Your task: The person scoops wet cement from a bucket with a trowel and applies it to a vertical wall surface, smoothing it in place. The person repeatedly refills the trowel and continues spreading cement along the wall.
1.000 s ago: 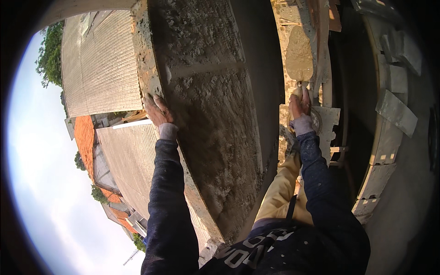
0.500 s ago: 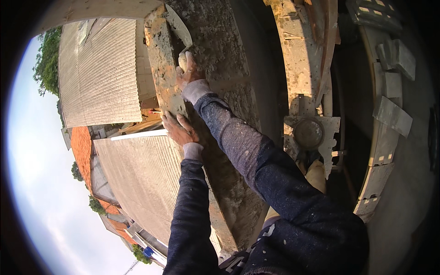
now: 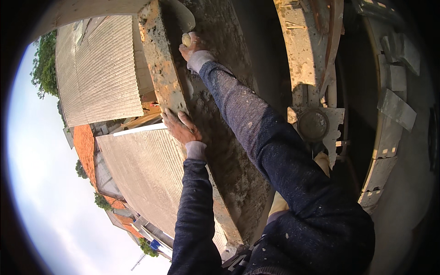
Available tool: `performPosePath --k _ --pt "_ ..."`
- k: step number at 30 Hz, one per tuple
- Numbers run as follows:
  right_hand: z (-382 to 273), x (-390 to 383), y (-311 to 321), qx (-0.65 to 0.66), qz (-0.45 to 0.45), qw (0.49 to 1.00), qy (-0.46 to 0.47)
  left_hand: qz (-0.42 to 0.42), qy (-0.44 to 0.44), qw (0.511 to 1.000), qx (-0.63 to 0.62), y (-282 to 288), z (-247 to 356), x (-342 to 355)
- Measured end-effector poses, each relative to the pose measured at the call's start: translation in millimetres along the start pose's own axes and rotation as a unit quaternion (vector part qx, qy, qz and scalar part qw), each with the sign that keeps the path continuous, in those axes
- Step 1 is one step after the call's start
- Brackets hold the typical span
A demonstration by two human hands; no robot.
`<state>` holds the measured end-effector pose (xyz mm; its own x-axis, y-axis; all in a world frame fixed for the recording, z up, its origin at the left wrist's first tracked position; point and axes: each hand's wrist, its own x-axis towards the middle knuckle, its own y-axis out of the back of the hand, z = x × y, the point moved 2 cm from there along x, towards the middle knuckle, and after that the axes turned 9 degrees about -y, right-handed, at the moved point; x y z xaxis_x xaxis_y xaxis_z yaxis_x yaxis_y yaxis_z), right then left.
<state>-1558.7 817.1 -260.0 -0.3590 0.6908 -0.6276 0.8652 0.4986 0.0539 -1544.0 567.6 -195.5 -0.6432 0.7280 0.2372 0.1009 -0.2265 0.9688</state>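
Note:
My right hand point(image 3: 192, 46) grips the pale handle point(image 3: 186, 40) of a trowel, whose blade point(image 3: 183, 13) lies against the rough grey mortared surface point(image 3: 215, 119), just right of a long, pitted edge board point(image 3: 158, 59), near the top of the view. My left hand point(image 3: 181, 127) rests on that board lower down, fingers apart. My right forearm reaches diagonally across the mortared surface, hiding part of it.
On the right, a plank platform point(image 3: 302, 50) holds a round shallow pan point(image 3: 313, 123) on a broken board, above my legs. A dark gap separates it from a ledge with loose blocks point(image 3: 396, 110). Left lie corrugated roofs point(image 3: 96, 68), tiled roofs, trees and sky.
My right hand has swung from the plank platform leftward and up to the mortared surface with the trowel, then slightly higher. My left hand has shifted slightly down and right along the board.

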Motion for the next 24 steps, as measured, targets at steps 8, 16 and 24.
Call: performPosePath --k 8,16,24 --pt "21.2 -16.1 27.9 0.313 -0.306 0.899 -0.005 -0.003 0.012 1.0 0.006 0.4 -4.0 -4.1" --pt "70.5 -37.2 92.1 0.463 -0.419 0.781 -0.004 -0.017 0.01 1.0 -0.006 4.3 9.3 1.9" --pt "79.1 -125.4 128.6 0.381 0.159 0.906 0.09 -0.013 0.024 1.0 -0.005 4.6 3.8 -1.9"
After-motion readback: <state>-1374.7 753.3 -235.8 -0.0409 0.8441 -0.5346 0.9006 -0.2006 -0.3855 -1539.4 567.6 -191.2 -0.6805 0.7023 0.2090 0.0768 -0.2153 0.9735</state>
